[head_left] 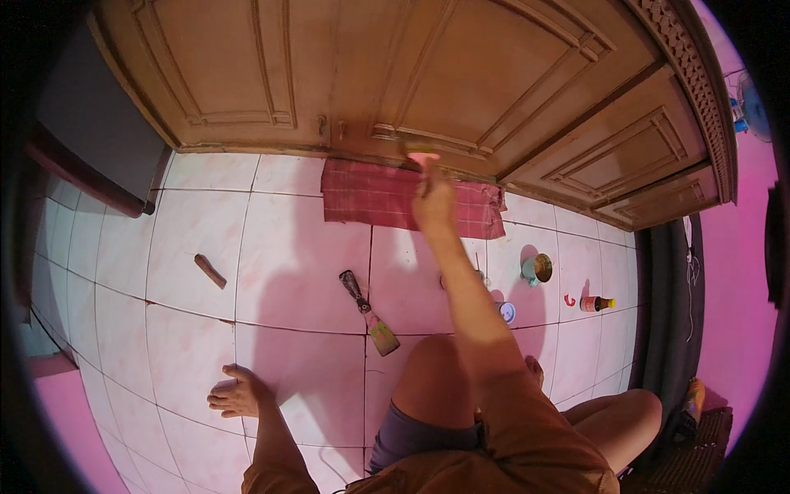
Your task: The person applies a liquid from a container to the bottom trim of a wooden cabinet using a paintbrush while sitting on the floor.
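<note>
My right hand reaches out to the lower edge of a brown wooden cabinet. Closed fingers hold a paintbrush with a pinkish handle, its bristle end blurred against the panel. Beneath it, a red checked cloth lies along the cabinet's base. My left hand rests on the tiled floor at the lower left, empty, with its fingers apart. Between the two hands, a putty knife with a dark handle and a stained blade lies on the tiles.
A teal mug with brown contents stands to the right of my forearm, near a small round can. Farther right lie a dark bottle with a yellow cap and a red scrap. A brown stick-like piece is at left.
</note>
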Action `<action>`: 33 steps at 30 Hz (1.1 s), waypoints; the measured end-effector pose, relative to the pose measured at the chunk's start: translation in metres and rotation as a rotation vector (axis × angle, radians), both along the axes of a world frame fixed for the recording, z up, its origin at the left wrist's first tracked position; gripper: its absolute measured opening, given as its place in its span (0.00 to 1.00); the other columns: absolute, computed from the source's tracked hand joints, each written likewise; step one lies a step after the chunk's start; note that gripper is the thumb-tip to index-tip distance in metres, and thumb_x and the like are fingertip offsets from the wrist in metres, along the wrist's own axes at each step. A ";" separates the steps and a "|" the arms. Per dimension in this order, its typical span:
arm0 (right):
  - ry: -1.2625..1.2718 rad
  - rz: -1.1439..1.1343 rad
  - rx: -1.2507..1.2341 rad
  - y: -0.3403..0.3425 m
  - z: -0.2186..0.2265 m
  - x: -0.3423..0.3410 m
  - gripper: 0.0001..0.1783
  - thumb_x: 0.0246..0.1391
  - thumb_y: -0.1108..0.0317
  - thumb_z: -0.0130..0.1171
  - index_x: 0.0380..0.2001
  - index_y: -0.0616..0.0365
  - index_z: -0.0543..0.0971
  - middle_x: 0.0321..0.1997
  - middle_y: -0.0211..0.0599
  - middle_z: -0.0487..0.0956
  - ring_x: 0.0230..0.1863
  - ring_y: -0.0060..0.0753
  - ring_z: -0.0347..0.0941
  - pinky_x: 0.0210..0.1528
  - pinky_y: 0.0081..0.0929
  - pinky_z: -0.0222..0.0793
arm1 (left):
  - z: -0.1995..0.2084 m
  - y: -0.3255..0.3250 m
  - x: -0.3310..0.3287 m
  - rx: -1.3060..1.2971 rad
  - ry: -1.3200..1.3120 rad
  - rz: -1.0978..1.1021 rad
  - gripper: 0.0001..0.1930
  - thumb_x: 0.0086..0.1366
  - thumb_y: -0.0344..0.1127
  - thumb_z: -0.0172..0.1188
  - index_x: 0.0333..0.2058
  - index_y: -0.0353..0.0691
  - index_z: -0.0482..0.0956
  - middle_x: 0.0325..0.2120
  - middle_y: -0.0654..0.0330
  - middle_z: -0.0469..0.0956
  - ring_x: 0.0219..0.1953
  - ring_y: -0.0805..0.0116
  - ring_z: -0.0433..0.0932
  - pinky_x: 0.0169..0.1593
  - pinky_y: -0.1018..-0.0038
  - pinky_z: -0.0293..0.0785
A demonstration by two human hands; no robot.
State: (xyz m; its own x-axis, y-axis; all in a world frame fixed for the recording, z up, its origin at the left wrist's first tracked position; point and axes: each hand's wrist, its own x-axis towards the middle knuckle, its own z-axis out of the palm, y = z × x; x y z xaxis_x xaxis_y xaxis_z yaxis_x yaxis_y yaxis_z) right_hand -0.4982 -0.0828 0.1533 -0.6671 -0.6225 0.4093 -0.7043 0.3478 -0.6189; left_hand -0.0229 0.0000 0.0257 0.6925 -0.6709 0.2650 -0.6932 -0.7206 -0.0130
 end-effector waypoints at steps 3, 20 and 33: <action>-0.001 -0.005 -0.043 0.035 0.002 -0.053 0.22 0.56 0.82 0.45 0.52 0.58 0.76 0.50 0.50 0.79 0.54 0.58 0.73 0.56 0.42 0.70 | -0.002 -0.001 -0.002 -0.029 -0.024 -0.015 0.42 0.68 0.65 0.41 0.56 0.23 0.63 0.61 0.39 0.61 0.68 0.43 0.54 0.65 0.44 0.53; -0.059 0.045 -0.069 -0.001 -0.019 0.006 0.21 0.62 0.75 0.45 0.58 0.58 0.73 0.58 0.60 0.69 0.53 0.58 0.72 0.53 0.43 0.71 | -0.006 -0.001 0.004 -0.011 0.002 0.001 0.42 0.69 0.65 0.40 0.56 0.23 0.63 0.63 0.38 0.59 0.70 0.42 0.52 0.65 0.43 0.53; -0.062 0.066 -0.033 -0.006 -0.004 0.021 0.23 0.58 0.79 0.48 0.57 0.63 0.73 0.57 0.58 0.70 0.54 0.56 0.73 0.54 0.40 0.71 | -0.004 0.000 0.001 -0.016 -0.051 -0.016 0.42 0.68 0.66 0.41 0.57 0.24 0.63 0.62 0.39 0.59 0.68 0.44 0.53 0.63 0.46 0.54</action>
State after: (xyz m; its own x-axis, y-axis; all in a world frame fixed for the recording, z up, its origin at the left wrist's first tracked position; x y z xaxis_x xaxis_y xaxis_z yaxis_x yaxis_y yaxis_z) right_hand -0.4771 -0.0889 0.1497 -0.6497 -0.6528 0.3896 -0.6851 0.2807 -0.6722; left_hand -0.0219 -0.0002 0.0218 0.6670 -0.6771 0.3108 -0.7034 -0.7098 -0.0370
